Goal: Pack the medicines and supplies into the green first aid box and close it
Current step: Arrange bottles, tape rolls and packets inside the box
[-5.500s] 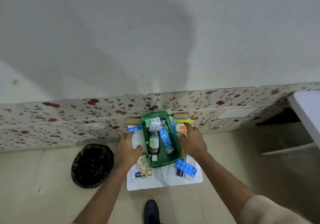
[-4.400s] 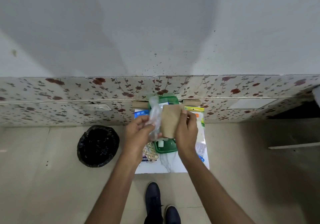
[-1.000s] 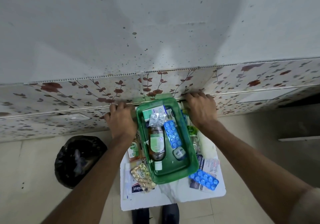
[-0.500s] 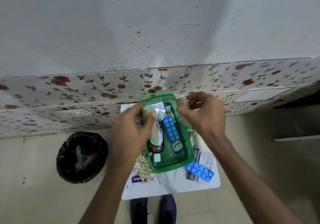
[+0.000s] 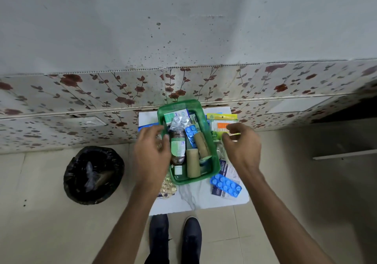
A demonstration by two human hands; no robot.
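White tabletop – green first aid box lidless, crammed full.

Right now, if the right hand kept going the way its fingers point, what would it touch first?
Probably the cotton swab packet beside the green box. The right hand has its curled fingers aimed at it, though depth is hard to judge from above.
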